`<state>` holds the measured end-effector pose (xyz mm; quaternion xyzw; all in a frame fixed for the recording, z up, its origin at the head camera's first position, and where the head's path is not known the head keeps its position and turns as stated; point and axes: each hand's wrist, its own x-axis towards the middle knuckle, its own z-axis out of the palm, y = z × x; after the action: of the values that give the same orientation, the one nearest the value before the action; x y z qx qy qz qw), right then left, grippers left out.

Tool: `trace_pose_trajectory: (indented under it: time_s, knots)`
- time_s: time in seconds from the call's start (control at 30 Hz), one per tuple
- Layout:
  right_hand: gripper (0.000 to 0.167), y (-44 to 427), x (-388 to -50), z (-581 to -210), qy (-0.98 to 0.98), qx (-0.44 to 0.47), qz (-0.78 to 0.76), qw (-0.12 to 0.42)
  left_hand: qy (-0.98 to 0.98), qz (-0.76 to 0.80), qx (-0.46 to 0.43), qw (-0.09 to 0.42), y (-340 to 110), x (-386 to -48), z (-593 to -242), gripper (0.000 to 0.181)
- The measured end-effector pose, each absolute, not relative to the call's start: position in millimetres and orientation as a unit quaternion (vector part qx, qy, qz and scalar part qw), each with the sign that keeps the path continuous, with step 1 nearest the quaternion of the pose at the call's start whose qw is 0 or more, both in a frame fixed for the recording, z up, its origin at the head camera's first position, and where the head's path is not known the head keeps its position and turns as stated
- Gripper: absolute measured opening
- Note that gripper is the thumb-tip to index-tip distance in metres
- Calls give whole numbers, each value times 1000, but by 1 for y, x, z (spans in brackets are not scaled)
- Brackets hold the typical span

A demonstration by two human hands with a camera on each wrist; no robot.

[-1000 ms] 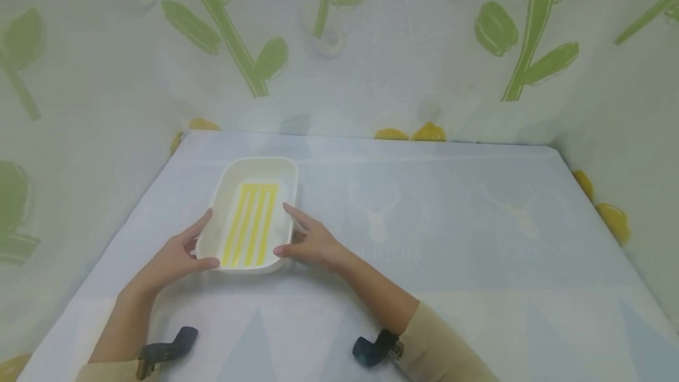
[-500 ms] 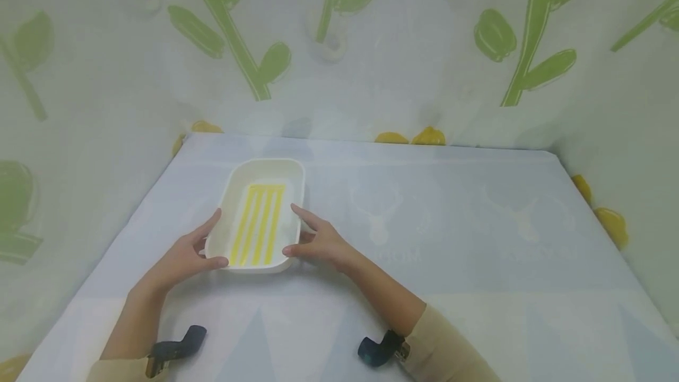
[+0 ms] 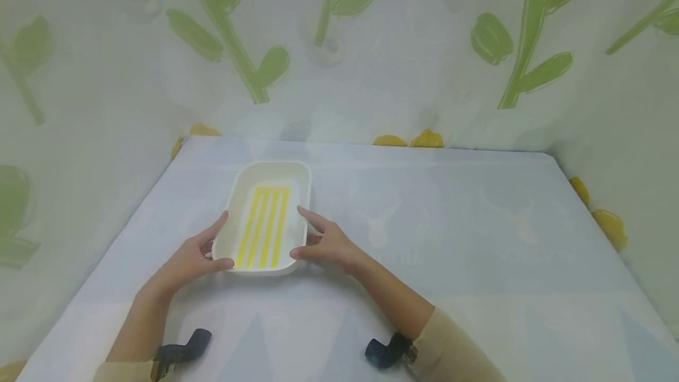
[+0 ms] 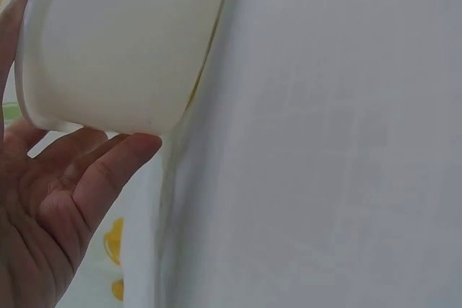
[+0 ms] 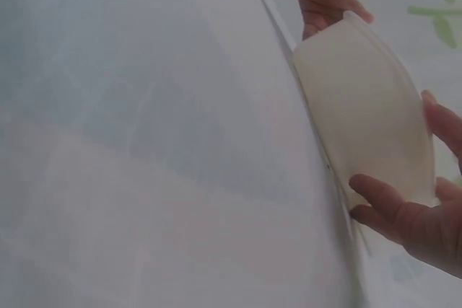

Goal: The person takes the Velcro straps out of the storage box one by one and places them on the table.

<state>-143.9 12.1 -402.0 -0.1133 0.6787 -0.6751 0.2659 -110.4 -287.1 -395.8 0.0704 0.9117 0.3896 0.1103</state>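
Note:
A white rectangular tray with rounded corners and yellow stripes on its inner bottom lies left of centre in the head view. The left hand grips its near left corner, thumb on the rim and fingers on the outer wall. On the near right side the right hand holds the tray, thumb and a finger at the rim. In the left wrist view the left hand's fingertips touch the underside of the tray. The right wrist view shows the right hand against the tray's outer wall, with the left hand beyond.
A table with a pale blue and white cloth spans the view. Behind and beside it hangs a white curtain printed with green leaves and yellow flowers. A dark wrist-worn device sits at the left wrist, another at the right.
The tray and both hands have shifted slightly to the right in the head view. Both hands keep their hold on the tray.

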Motion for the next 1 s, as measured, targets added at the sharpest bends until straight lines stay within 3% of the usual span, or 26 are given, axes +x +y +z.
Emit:
trace_pose_trajectory:
  time_s: [1.0]
  knots:
    - [91,53,-146,-400,655,-95,-698,273,897,423,62,117,-247,-119,-399,104]
